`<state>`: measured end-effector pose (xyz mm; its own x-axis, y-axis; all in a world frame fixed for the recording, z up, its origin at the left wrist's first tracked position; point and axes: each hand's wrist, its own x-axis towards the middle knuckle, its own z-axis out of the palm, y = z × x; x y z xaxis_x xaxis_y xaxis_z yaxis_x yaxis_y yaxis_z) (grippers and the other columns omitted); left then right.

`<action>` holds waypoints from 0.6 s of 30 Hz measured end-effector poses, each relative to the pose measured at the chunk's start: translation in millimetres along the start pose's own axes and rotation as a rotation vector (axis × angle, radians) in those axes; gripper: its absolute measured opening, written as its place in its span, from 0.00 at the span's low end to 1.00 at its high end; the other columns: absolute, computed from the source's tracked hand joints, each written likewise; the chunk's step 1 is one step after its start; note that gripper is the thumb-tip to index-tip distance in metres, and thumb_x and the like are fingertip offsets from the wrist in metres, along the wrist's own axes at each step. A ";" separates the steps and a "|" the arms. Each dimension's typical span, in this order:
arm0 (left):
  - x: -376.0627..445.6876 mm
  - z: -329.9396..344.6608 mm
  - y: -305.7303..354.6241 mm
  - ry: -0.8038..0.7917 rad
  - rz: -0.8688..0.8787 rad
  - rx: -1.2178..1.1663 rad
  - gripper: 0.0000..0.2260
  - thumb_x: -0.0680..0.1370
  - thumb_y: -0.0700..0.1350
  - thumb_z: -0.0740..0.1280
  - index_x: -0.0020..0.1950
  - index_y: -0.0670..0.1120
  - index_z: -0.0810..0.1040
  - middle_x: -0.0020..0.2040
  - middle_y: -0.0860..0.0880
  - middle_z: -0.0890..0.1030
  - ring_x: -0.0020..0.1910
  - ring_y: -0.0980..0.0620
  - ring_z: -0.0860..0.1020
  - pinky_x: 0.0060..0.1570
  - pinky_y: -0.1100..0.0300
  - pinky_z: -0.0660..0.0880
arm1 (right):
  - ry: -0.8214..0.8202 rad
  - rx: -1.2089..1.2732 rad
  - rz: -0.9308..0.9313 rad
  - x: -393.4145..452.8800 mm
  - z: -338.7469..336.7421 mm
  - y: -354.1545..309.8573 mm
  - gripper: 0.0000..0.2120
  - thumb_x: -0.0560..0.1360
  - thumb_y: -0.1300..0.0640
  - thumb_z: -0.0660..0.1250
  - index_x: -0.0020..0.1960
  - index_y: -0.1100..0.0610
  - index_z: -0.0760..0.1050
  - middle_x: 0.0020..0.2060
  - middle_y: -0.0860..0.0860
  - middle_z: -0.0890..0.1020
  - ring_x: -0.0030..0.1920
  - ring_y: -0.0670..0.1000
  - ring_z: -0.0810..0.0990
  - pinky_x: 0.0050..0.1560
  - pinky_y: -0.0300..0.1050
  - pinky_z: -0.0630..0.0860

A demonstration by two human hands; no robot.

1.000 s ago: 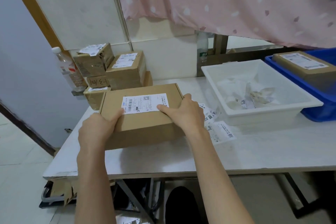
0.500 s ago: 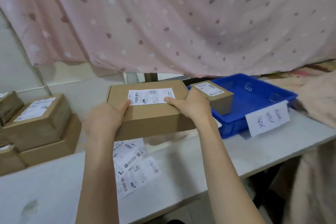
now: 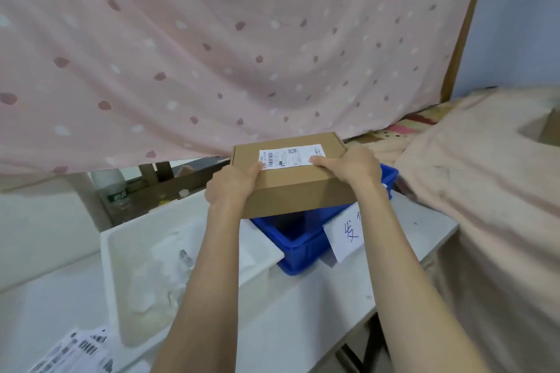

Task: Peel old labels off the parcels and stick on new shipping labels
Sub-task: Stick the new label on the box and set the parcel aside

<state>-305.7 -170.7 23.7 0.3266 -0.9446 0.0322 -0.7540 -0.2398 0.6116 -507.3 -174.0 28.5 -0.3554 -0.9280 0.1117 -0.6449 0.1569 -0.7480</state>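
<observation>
Your left hand [image 3: 231,188] and right hand [image 3: 348,167] grip the cardboard parcel [image 3: 291,179] from either side, thumbs laid on its top face at the two ends of the white shipping label [image 3: 291,156], fingers wrapped down out of sight under the edges. A second ago that same parcel sat on the bench [image 3: 309,306] in front of the stacked boxes; half a second ago you had it lifted with the blue crate [image 3: 300,239] off to its right. Now it is held in the air directly over the crate, covering most of the opening, so the smaller box seen inside the crate earlier is hidden. Your grip itself has not changed — thumbs sit at the same label corners as before.

Both forearms reach forward and up from the bottom of the view, nearly straight, wrists level, the parcel held flat with its label facing up. The view has swung right: the stacked boxes on the left are gone from sight, and the pink spotted curtain [image 3: 242,48] fills the upper part.

Just left of the crate, touching its rim, stands the white tray [image 3: 121,251] with crumpled peeled paper in it. A handwritten paper tag [image 3: 345,236] hangs on the crate's near wall, partly behind your right arm. Loose label sheets [image 3: 75,351] lie at the bench's near left corner — a plastic bottle [image 3: 113,188] stands behind the tray.
</observation>
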 end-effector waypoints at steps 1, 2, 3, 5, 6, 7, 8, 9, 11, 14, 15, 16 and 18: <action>9.0 8.0 6.5 -0.011 0.005 -0.009 0.31 0.78 0.67 0.57 0.67 0.42 0.73 0.64 0.42 0.77 0.62 0.41 0.75 0.50 0.55 0.67 | 0.015 -0.002 0.005 10.1 -2.6 2.6 0.34 0.67 0.34 0.73 0.58 0.61 0.74 0.54 0.55 0.80 0.49 0.56 0.76 0.42 0.46 0.68; 18.2 14.9 12.8 -0.018 0.014 -0.016 0.32 0.78 0.67 0.57 0.67 0.42 0.74 0.64 0.42 0.77 0.62 0.41 0.75 0.51 0.54 0.68 | 0.030 -0.004 0.009 20.4 -4.1 5.0 0.35 0.67 0.35 0.73 0.59 0.62 0.74 0.54 0.55 0.80 0.52 0.57 0.77 0.42 0.46 0.68; 28.3 21.3 18.3 -0.025 0.018 -0.026 0.32 0.78 0.67 0.58 0.67 0.42 0.74 0.64 0.42 0.77 0.62 0.41 0.75 0.52 0.54 0.68 | 0.043 -0.012 0.012 30.4 -5.5 6.4 0.36 0.67 0.34 0.73 0.60 0.62 0.73 0.55 0.55 0.80 0.54 0.57 0.77 0.43 0.46 0.68; 49.4 31.6 28.4 -0.044 0.027 -0.059 0.34 0.77 0.68 0.59 0.67 0.42 0.74 0.65 0.42 0.77 0.62 0.40 0.75 0.53 0.53 0.70 | 0.054 -0.031 0.011 53.3 -8.4 7.5 0.36 0.67 0.34 0.72 0.61 0.61 0.72 0.55 0.54 0.79 0.55 0.56 0.77 0.43 0.46 0.68; 60.4 36.0 32.6 -0.069 0.031 -0.082 0.34 0.76 0.69 0.60 0.68 0.42 0.74 0.65 0.42 0.77 0.62 0.41 0.75 0.55 0.52 0.70 | 0.048 -0.040 0.007 66.2 -9.3 7.8 0.35 0.67 0.34 0.73 0.60 0.61 0.72 0.54 0.53 0.79 0.52 0.55 0.76 0.43 0.46 0.68; 71.7 39.6 36.7 -0.108 0.029 -0.109 0.34 0.75 0.69 0.61 0.68 0.43 0.74 0.64 0.42 0.77 0.61 0.41 0.76 0.57 0.52 0.73 | 0.036 -0.052 -0.002 79.3 -10.8 7.7 0.34 0.66 0.34 0.73 0.59 0.60 0.72 0.53 0.53 0.79 0.50 0.54 0.75 0.42 0.46 0.68; 82.2 42.4 41.1 -0.154 0.020 -0.145 0.34 0.74 0.69 0.64 0.67 0.43 0.74 0.63 0.42 0.78 0.60 0.41 0.77 0.59 0.51 0.74 | 0.022 -0.063 -0.013 93.3 -11.9 8.0 0.34 0.65 0.34 0.73 0.57 0.59 0.73 0.52 0.52 0.80 0.49 0.54 0.75 0.42 0.47 0.68; 91.9 44.9 46.0 -0.201 0.004 -0.192 0.34 0.72 0.68 0.66 0.66 0.43 0.74 0.61 0.42 0.79 0.57 0.42 0.78 0.59 0.50 0.76 | 0.008 -0.067 -0.024 107.2 -12.7 8.5 0.33 0.65 0.34 0.74 0.56 0.58 0.73 0.51 0.51 0.80 0.49 0.53 0.75 0.43 0.47 0.70; 108.9 51.4 57.4 -0.275 -0.018 -0.277 0.31 0.71 0.66 0.71 0.61 0.43 0.76 0.55 0.43 0.81 0.51 0.42 0.81 0.55 0.48 0.80 | -0.017 -0.050 -0.034 133.0 -15.7 10.5 0.33 0.64 0.35 0.75 0.57 0.57 0.75 0.53 0.50 0.80 0.52 0.53 0.76 0.50 0.49 0.74; 126.3 64.1 77.2 -0.340 -0.007 -0.340 0.26 0.70 0.61 0.74 0.57 0.43 0.76 0.48 0.45 0.81 0.44 0.44 0.83 0.44 0.50 0.82 | -0.057 0.010 -0.033 162.0 -24.4 17.8 0.33 0.66 0.39 0.76 0.64 0.56 0.74 0.58 0.49 0.78 0.54 0.51 0.74 0.56 0.47 0.72; 130.8 68.7 82.7 -0.351 -0.002 -0.356 0.26 0.70 0.59 0.75 0.57 0.43 0.76 0.46 0.46 0.80 0.42 0.45 0.82 0.39 0.52 0.81 | -0.063 0.033 -0.032 168.8 -26.9 21.6 0.33 0.67 0.40 0.76 0.65 0.56 0.74 0.58 0.49 0.77 0.54 0.50 0.73 0.55 0.46 0.70; 135.5 73.4 87.4 -0.368 -0.004 -0.373 0.26 0.69 0.59 0.76 0.58 0.43 0.76 0.45 0.47 0.80 0.41 0.46 0.81 0.35 0.55 0.80 | -0.062 0.055 -0.028 174.5 -28.2 25.9 0.32 0.67 0.41 0.76 0.65 0.56 0.74 0.58 0.49 0.77 0.53 0.50 0.71 0.54 0.46 0.69; 144.7 82.7 94.6 -0.407 -0.022 -0.394 0.28 0.69 0.59 0.76 0.59 0.42 0.75 0.45 0.46 0.80 0.41 0.47 0.81 0.34 0.55 0.79 | -0.048 0.076 -0.003 181.9 -26.7 34.8 0.33 0.68 0.42 0.76 0.66 0.57 0.73 0.56 0.49 0.75 0.52 0.49 0.70 0.51 0.44 0.67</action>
<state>-376.9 -348.7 20.8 0.0345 -0.9692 -0.2439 -0.4541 -0.2326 0.8601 -612.5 -328.3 40.2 -0.3199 -0.9437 0.0840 -0.5921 0.1299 -0.7953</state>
